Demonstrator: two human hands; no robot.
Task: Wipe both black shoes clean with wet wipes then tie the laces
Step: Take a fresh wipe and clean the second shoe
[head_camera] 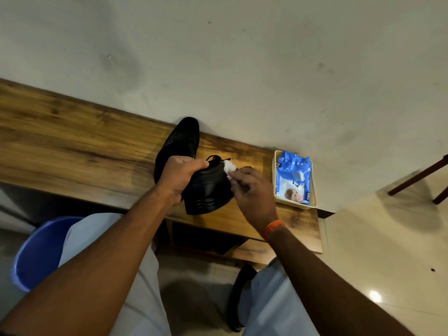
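Note:
Two black shoes are on the wooden table (72, 141). My left hand (179, 178) grips the nearer black shoe (208, 192) at its opening and holds it tilted, heel toward me. Against this shoe's right side my right hand (252, 192) pinches a crumpled white wet wipe (229, 167). Loose black laces (215, 158) show above the shoe's top. The second black shoe (179, 141) lies behind, its toe pointing to the wall.
A cream tray (295, 204) holding a blue wet-wipe pack (294, 175) sits at the table's right end. A blue bucket (38, 253) stands on the floor at my left. Dark chair legs (419, 180) show at far right. The wall is close behind the table.

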